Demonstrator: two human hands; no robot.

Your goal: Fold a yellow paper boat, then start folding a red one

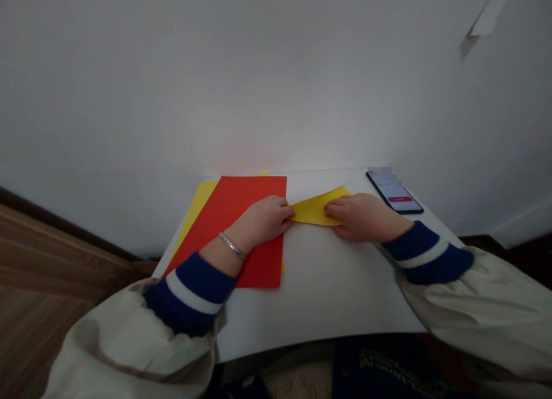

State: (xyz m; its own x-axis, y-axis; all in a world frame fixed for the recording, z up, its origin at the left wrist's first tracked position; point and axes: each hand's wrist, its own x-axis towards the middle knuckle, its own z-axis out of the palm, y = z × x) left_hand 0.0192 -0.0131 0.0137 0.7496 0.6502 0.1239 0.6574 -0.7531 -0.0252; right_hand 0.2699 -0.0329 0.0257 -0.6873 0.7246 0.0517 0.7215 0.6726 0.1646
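A small folded yellow paper (314,208) lies on the white table (328,284) between my two hands. My left hand (265,218) has its fingers curled and pinches the paper's left tip; its wrist carries a silver bracelet and rests over a red sheet (241,215). My right hand (362,215) is closed over the paper's right end, fingers pressed down on it. A larger yellow sheet (199,203) peeks out from under the red one on the left.
A phone (394,192) with a lit screen lies at the table's far right corner. A plain white wall rises right behind the table. Wooden floor (43,272) shows at the left. Dark items sit under the table's near edge.
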